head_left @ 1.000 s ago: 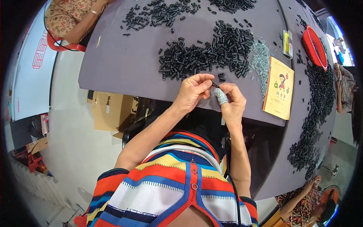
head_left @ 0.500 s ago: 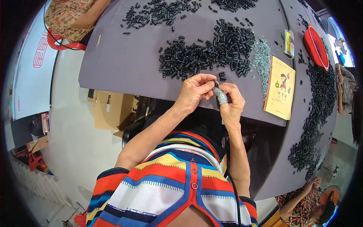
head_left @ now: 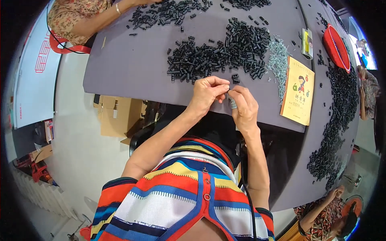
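My left hand [head_left: 209, 95] pinches thumb and fingertips together at the table's near edge. A tiny dark bit of a small black plastic piece [head_left: 228, 89] shows at its fingertips. Right beside it, my right hand [head_left: 245, 106] is closed, its fingertips meeting those of the left. A grey patterned wrapping [head_left: 233, 104] on a digit shows at the right hand's inner side; what those fingers hold is hidden. Just beyond both hands lies a heap of short black plastic pieces [head_left: 197, 60], with a few loose ones nearby. Small silvery screw-like parts [head_left: 277, 56] are piled right of the heap.
A yellow booklet [head_left: 297, 94] lies on the grey table [head_left: 120, 68], near a yellow-and-silver packet [head_left: 307, 44]. Farther right are a red basket [head_left: 337, 48] and more black pieces [head_left: 339, 108]. A co-worker's arm [head_left: 98, 20] reaches in at top left. A cardboard box [head_left: 116, 118] stands below.
My right hand has turned and its fingers have closed in over the black piece, covering most of the grey wrapping. The co-worker's arm at top left now stretches toward the far black pieces.
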